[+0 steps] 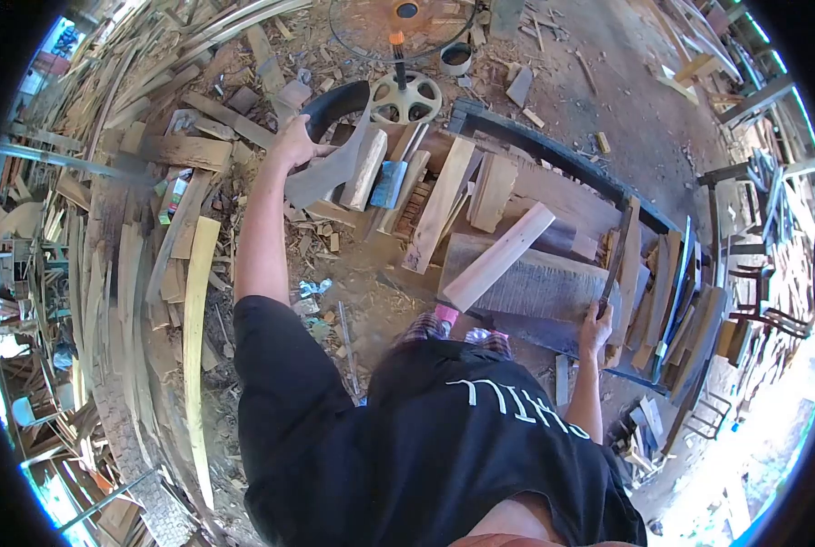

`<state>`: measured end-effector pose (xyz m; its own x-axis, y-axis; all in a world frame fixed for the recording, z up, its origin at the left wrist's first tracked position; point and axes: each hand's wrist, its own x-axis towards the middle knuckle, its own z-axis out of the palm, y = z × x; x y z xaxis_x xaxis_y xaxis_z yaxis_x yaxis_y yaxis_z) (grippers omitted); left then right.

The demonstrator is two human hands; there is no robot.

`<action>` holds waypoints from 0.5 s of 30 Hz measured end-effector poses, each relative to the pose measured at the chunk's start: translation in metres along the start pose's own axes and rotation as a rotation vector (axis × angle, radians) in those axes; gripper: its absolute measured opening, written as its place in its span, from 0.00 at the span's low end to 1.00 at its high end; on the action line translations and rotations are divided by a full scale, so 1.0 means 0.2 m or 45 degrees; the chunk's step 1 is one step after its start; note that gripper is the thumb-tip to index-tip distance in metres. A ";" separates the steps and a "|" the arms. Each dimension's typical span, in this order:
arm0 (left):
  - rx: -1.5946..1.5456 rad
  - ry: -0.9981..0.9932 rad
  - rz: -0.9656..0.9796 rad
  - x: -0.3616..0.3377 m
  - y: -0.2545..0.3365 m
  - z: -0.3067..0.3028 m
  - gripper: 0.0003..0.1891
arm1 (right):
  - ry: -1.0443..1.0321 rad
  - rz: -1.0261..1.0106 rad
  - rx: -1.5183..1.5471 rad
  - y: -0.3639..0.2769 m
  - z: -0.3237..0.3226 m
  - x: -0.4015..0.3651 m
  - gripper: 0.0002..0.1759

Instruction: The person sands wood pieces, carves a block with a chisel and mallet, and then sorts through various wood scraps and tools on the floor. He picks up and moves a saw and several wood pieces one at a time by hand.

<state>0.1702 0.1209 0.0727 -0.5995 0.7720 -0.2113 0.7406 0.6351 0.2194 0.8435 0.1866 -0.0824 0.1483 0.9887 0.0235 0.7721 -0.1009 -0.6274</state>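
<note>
My left hand (295, 146) is closed on the edge of a curled sheet (327, 173), black on one face and grey on the other, which looks like sandpaper. My right hand (595, 330) has its fingers curled at the lower end of a dark narrow strip (619, 253), which slants over the workbench. A pale planed wood block (498, 257) lies aslant on a wide rough board (535, 287) between my hands. Close to the sheet stand a short wood block (366, 170) and a small blue block (388, 185).
A pedestal fan (407, 97) stands beyond the left end of the bench. The bench has a dark frame rail (562, 159) along its far side. Wood strips (690, 319) lean at the right end. Long offcuts (198, 356) and shavings cover the floor at left.
</note>
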 end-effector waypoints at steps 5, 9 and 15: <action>-0.029 0.056 0.043 -0.05 0.02 -0.06 0.58 | 0.031 -0.053 -0.010 0.03 0.01 0.01 0.14; 0.064 0.045 0.081 -0.06 0.04 -0.02 0.58 | -0.012 0.031 -0.021 -0.04 -0.01 -0.01 0.14; 0.155 0.130 0.102 -0.09 0.14 -0.05 0.57 | 0.013 -0.028 -0.073 0.01 0.01 0.01 0.14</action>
<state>0.1985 0.1244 0.0921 -0.5604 0.8223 -0.0989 0.8147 0.5688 0.1131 0.8443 0.1883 -0.0859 0.1367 0.9896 0.0448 0.8092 -0.0855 -0.5812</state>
